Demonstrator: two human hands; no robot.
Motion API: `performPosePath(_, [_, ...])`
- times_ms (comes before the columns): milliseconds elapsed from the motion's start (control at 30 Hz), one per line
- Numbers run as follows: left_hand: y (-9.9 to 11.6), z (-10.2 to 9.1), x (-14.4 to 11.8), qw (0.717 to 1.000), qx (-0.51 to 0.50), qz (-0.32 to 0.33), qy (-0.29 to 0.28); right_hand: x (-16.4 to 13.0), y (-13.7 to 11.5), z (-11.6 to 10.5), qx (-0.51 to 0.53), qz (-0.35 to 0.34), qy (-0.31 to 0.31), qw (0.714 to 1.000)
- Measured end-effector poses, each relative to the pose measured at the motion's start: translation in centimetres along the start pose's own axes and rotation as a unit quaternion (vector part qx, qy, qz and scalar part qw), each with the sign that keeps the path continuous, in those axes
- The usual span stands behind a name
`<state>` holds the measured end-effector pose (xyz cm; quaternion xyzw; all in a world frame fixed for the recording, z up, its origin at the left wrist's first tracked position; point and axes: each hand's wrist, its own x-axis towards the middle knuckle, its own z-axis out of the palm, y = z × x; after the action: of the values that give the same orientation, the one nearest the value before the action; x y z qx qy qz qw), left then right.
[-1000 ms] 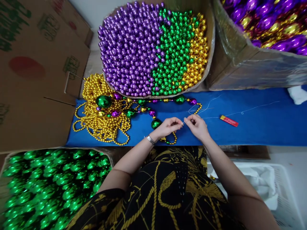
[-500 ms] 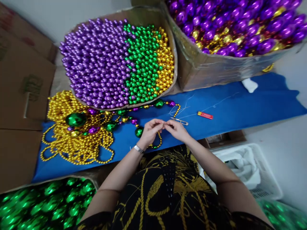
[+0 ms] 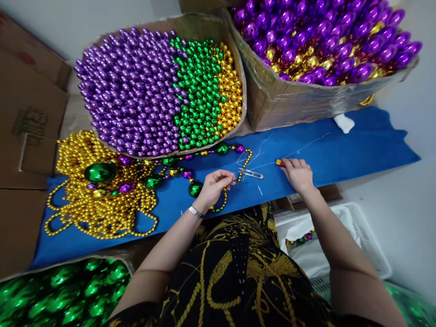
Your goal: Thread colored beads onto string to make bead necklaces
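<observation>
Between the hands: small thread snips (image 3: 251, 173) lay flat on the blue cloth (image 3: 357, 150), touching neither hand.
Left hand (image 3: 214, 186): fingers were pinched together on the end of a bead strand (image 3: 223, 200), thumb and forefinger closed near a thin white thread (image 3: 259, 152).
Right hand (image 3: 299, 173): palm down on the cloth, well apart from the left hand, fingers curled over a red lighter (image 3: 279, 162); only the lighter's red tip showed, so whether it was gripped could not be told.
Left of the left hand: a pile of gold beads (image 3: 102, 204) with larger green and purple balls.
Beyond both hands: a cardboard box (image 3: 204, 20) of purple, green and gold beads.
Beyond the right hand: a second box (image 3: 289, 104) of large purple balls.
</observation>
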<state>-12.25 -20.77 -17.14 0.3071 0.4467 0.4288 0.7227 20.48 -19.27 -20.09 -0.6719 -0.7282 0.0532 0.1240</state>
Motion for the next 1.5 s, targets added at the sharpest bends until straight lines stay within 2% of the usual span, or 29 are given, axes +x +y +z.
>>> performPosePath(100, [-0.1, 0.1, -0.1, 1.0, -0.007, -0.006, -0.011, -0.1, -1.2, 0.3, 0.008, -0.025, -0.01, 1.0])
performPosePath(167, [-0.2, 0.0, -0.1, 1.0, -0.012, -0.012, -0.021, -0.2, -3.4, 0.2, 0.087, -0.039, -0.042, 0.995])
performPosePath(233, [-0.3, -0.2, -0.1, 0.999, -0.015, -0.014, -0.028, -0.2, -6.1, -0.3, 0.228, -0.045, -0.128, 0.964])
performPosePath(300, [-0.4, -0.4, -0.1, 0.999, -0.016, -0.014, -0.028, -0.2, -8.7, -0.9, 0.343, -0.039, -0.223, 0.911])
performPosePath(333, [-0.4, -0.5, -0.1, 0.999, -0.017, -0.013, -0.029, 0.0, -9.8, -1.2, 0.364, -0.041, -0.25, 0.897])
performPosePath(367, [-0.4, -0.6, -0.1, 0.999, -0.017, -0.013, -0.03, 0.1, -10.7, -1.4, 0.365, -0.051, -0.258, 0.893])
performPosePath(533, [-0.5, -0.8, -0.2, 0.999, -0.014, -0.01, -0.041, 1.4, -13.2, -1.3, 0.288, -0.134, -0.197, 0.927])
performPosePath(700, [-0.7, -0.9, -0.1, 0.999, -0.008, -0.006, -0.046, 2.2, -14.1, -0.8, 0.208, -0.139, -0.158, 0.955])
performPosePath(1067, [-0.7, -1.0, -0.1, 0.999, -0.019, -0.012, -0.047, 2.5, -14.3, -0.7, 0.121, -0.194, -0.095, 0.969])
performPosePath(1367, [-0.9, -1.0, 0.0, 0.999, -0.014, -0.007, -0.051, 2.8, -14.5, -1.2, 0.137, -0.177, -0.094, 0.97])
performPosePath(1433, [-1.0, -1.0, 0.0, 0.999, -0.012, -0.003, -0.051, 2.5, -14.5, -1.2, 0.172, -0.159, -0.102, 0.967])
performPosePath(1500, [-1.0, -0.9, -0.1, 0.999, -0.009, 0.002, -0.05, 2.1, -14.7, -0.9, 0.249, -0.118, -0.126, 0.953])
